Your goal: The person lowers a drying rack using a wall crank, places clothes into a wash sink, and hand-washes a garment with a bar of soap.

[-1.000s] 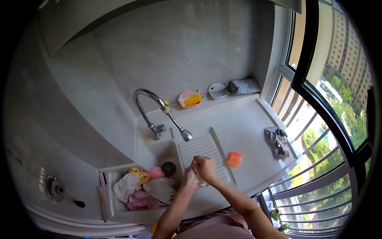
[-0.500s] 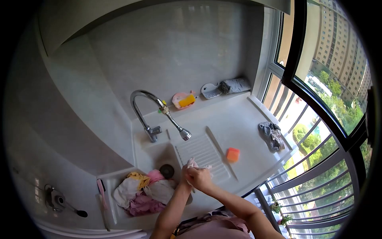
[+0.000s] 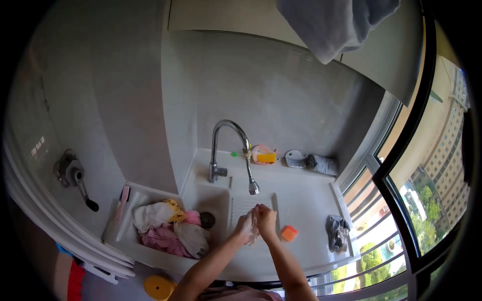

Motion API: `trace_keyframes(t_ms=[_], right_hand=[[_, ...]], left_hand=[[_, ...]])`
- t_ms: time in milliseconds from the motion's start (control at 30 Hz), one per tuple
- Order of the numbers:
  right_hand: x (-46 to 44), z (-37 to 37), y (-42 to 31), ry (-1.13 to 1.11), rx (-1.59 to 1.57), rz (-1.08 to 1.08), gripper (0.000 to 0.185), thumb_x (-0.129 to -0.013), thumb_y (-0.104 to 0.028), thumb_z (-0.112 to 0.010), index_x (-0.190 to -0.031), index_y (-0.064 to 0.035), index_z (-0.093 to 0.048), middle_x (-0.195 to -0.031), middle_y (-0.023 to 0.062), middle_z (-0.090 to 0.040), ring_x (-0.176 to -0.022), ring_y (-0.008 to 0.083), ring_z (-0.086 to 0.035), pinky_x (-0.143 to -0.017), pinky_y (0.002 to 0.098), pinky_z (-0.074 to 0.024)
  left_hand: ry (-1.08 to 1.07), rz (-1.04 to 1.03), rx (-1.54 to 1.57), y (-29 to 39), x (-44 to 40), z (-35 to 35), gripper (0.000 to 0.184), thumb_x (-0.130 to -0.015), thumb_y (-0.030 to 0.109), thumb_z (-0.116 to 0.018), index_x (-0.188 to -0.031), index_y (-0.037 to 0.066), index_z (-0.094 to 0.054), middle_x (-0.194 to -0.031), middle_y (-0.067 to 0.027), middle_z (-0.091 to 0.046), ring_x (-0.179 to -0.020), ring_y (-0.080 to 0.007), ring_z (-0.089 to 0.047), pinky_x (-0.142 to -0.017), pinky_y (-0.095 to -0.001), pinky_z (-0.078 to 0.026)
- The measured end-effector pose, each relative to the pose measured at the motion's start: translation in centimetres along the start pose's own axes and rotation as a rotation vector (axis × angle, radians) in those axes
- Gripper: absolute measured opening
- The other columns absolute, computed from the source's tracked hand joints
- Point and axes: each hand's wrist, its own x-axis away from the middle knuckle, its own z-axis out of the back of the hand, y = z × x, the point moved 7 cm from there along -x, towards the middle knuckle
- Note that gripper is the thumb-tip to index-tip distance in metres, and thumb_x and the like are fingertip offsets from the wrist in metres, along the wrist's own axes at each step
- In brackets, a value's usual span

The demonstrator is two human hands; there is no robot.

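Over the ribbed washboard [image 3: 249, 203] of the white sink, both hands hold a small pale pinkish cloth [image 3: 254, 233], bunched up and partly hidden by the fingers. My left hand [image 3: 244, 227] is wrapped round its left side. My right hand [image 3: 266, 219] is closed in a fist on its upper right part. Just above them hangs the chrome faucet [image 3: 254, 188], with no water visible. An orange bar of soap [image 3: 289, 233] lies on the counter to the right of my right hand. White, yellow and pink laundry [image 3: 168, 239] is heaped in the basin to the left.
A pink-handled brush [image 3: 122, 201] rests on the sink's left edge. Along the back ledge are a pink dish [image 3: 261, 150] with a yellow bar, a grey dish [image 3: 295, 159] and a rolled grey cloth [image 3: 322, 164]. Grey socks [image 3: 338, 233] lie at the right. Grey fabric [image 3: 337, 25] hangs overhead.
The view has turned left and up, bringing the hanging fabric and a yellow round object into sight. My hands have shifted from clasped together to side by side on the cloth.
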Motion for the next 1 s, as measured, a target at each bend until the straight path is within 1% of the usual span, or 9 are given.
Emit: trace_keyframes(t_ms=[267,500,600,700,800,833,867,933,1000], right_hand=[[-1.1,0.8,-0.4,-0.011,-0.175,0.082,0.042,-0.089,-0.029,-0.058,-0.061,0.0027,-0.049,-0.047,0.0159,-0.04,-0.044,0.0177,-0.029,-0.043,0.0376,-0.031],[1.2,4.5,-3.2,0.049,-0.389,0.131,0.033,-0.083,-0.024,-0.065,-0.064,-0.0016,-0.052,-0.049,0.0149,-0.048,-0.042,0.0293,-0.04,-0.043,0.0331,-0.0355],[3.9,3.6,-4.1,-0.037,-0.202,0.373,0.025,-0.081,-0.023,-0.064,-0.066,-0.0047,-0.059,-0.054,0.0167,-0.055,-0.049,0.035,-0.056,-0.045,0.041,-0.0419],[-0.3,3.6,0.8,-0.034,-0.32,0.076,0.027,-0.082,-0.02,-0.061,-0.062,-0.0024,-0.056,-0.056,0.0184,-0.054,-0.048,0.0366,-0.053,-0.044,0.0405,-0.0412],[1.4,4.0,0.2,-0.016,-0.343,0.118,0.024,-0.081,-0.016,-0.061,-0.064,-0.0001,-0.055,-0.053,0.0177,-0.052,-0.044,0.0315,-0.053,-0.045,0.0383,-0.0406],[3.3,4.3,-1.0,-0.005,-0.316,0.273,0.022,-0.078,-0.015,-0.063,-0.063,-0.0013,-0.055,-0.055,0.0164,-0.054,-0.048,0.0331,-0.055,-0.047,0.038,-0.0423],[4.8,4.8,-2.7,-0.09,-0.212,0.384,0.02,-0.076,-0.014,-0.064,-0.063,-0.0015,-0.055,-0.056,0.0165,-0.055,-0.051,0.0343,-0.056,-0.049,0.0374,-0.0436],[4.0,3.7,-0.7,-0.087,-0.319,0.344,0.019,-0.076,-0.014,-0.064,-0.063,-0.0023,-0.056,-0.056,0.0167,-0.054,-0.051,0.0348,-0.056,-0.049,0.038,-0.0433],[1.3,2.9,2.3,-0.079,-0.375,0.094,0.018,-0.076,-0.017,-0.064,-0.064,-0.0068,-0.056,-0.056,0.015,-0.056,-0.05,0.0347,-0.056,-0.05,0.042,-0.0442]], left_hand=[[0.037,-0.108,0.083,-0.3,-1.7,0.4,0.033,-0.092,0.039,-0.049,-0.098,0.008,-0.06,-0.084,0.0009,-0.058,-0.076,-0.0105,-0.055,-0.064,-0.0269,-0.044],[0.011,-0.214,-0.088,0.3,-0.1,-0.6,0.036,-0.089,0.047,-0.053,-0.087,0.011,-0.056,-0.079,-0.0009,-0.057,-0.072,-0.0109,-0.056,-0.058,-0.0307,-0.047],[-0.943,-0.525,1.043,-2.0,0.6,-5.1,0.035,-0.091,0.043,-0.051,-0.085,0.009,-0.056,-0.078,-0.0027,-0.058,-0.07,-0.0137,-0.058,-0.058,-0.0309,-0.048],[0.15,-0.222,0.033,-2.3,0.7,-2.3,0.029,-0.092,0.035,-0.049,-0.088,0.008,-0.057,-0.084,-0.0051,-0.06,-0.077,-0.0166,-0.061,-0.066,-0.031,-0.05],[0.104,-0.204,0.11,-2.6,-0.2,-2.0,0.031,-0.092,0.037,-0.047,-0.091,0.008,-0.057,-0.082,-0.0033,-0.059,-0.072,-0.016,-0.058,-0.062,-0.0323,-0.048],[-0.333,-0.067,0.238,-4.9,-5.4,2.4,0.03,-0.092,0.036,-0.046,-0.09,0.009,-0.057,-0.081,-0.0031,-0.058,-0.069,-0.0158,-0.056,-0.062,-0.0308,-0.046],[0.021,-0.003,0.252,-7.0,-5.8,4.0,0.027,-0.092,0.034,-0.047,-0.091,0.009,-0.057,-0.081,-0.0037,-0.057,-0.07,-0.0152,-0.055,-0.061,-0.0301,-0.046],[-0.796,-0.06,0.464,-5.1,-4.8,1.7,0.029,-0.093,0.034,-0.046,-0.096,0.007,-0.057,-0.088,-0.0062,-0.057,-0.075,-0.017,-0.056,-0.063,-0.0303,-0.047],[0.314,-0.22,0.026,-2.6,1.5,-2.8,0.029,-0.09,0.034,-0.054,-0.071,0.012,-0.047,-0.068,0.0023,-0.049,-0.058,-0.0135,-0.05,-0.054,-0.0298,-0.044]])
